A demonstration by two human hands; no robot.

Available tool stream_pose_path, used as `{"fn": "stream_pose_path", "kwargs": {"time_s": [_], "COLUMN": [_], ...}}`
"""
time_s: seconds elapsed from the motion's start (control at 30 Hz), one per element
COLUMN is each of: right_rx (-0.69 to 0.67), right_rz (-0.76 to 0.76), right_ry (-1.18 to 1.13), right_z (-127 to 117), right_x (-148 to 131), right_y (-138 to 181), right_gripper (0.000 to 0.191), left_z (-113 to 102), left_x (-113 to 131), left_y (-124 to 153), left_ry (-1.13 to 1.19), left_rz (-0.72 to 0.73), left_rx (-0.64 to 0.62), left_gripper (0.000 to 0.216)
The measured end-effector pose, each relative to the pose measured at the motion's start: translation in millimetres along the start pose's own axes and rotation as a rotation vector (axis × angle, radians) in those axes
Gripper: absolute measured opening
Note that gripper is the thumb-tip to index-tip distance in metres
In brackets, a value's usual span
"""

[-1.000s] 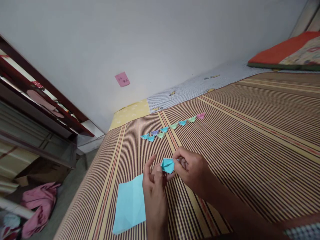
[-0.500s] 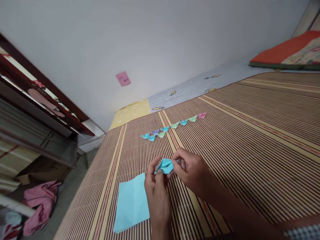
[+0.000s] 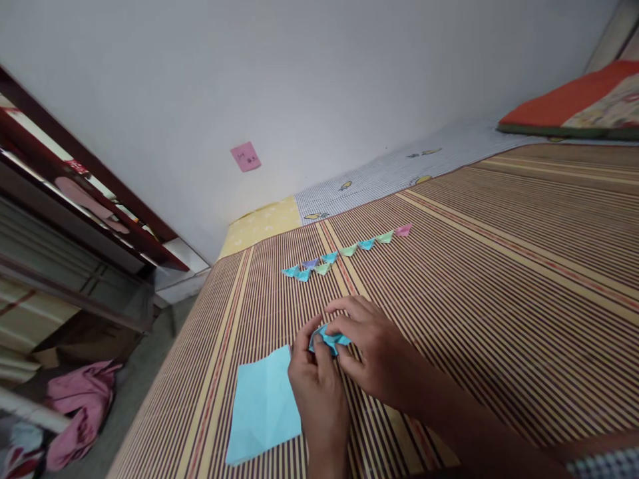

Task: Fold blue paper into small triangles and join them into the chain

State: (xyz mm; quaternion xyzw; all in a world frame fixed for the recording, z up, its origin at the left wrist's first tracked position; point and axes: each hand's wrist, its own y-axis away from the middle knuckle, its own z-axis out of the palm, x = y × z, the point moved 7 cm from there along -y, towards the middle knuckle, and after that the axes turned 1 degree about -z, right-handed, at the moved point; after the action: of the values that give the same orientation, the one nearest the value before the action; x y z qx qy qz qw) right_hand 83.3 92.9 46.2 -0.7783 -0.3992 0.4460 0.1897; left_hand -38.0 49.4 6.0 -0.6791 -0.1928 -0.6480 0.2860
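Note:
A small folded blue paper piece (image 3: 335,340) is held over the striped mat, partly covered by my fingers. My left hand (image 3: 319,376) grips its left end, with the thumb lying on top. From the right, my right hand (image 3: 372,346) has its index finger and thumb on the paper's right part, its other fingers bent above. Beside my left hand lies a flat, creased light-blue paper sheet (image 3: 264,406). Beyond my hands, several small folded paper boats (image 3: 349,250) in blue, green, purple and pink form a slanting row, with a few clustered at its left end.
The striped mat (image 3: 474,286) covers the bed, and its left edge drops to the floor. A white wall with a pink note (image 3: 245,157) rises behind. An orange folded quilt (image 3: 559,103) lies at the far right; pink cloth (image 3: 82,406) hangs low at the left.
My right hand has shifted slightly left, its fingers now over the blue paper piece and covering more of it. My left hand has turned a little; the row of boats is unchanged.

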Motion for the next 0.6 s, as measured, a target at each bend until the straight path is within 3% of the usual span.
{"fn": "stream_pose_path", "kwargs": {"time_s": [0.1,0.17,0.37,0.6], "right_rx": [-0.014,-0.009,0.035,-0.039], "right_rz": [0.01,0.015,0.026,0.105], "right_ry": [0.03,0.03,-0.01,0.0], "right_z": [2.0,1.7,-0.5,11.9], "right_x": [3.1,5.1,8.9,13.4], "right_y": [-0.1,-0.4,0.2,2.6], "right_gripper": [0.018,0.016,0.018,0.023], "left_z": [4.1,9.7,33.7,43.7], "left_x": [1.4,-0.9,-17.2,-29.7], "left_y": [0.7,0.5,4.7,12.1], "left_ry": [-0.073,0.012,0.729,0.948], "left_rz": [-0.024,-0.1,-0.548,-0.728], "left_rx": [-0.031,-0.104,-0.331,-0.181], "left_gripper": [0.027,0.031,0.05,0.04]}}
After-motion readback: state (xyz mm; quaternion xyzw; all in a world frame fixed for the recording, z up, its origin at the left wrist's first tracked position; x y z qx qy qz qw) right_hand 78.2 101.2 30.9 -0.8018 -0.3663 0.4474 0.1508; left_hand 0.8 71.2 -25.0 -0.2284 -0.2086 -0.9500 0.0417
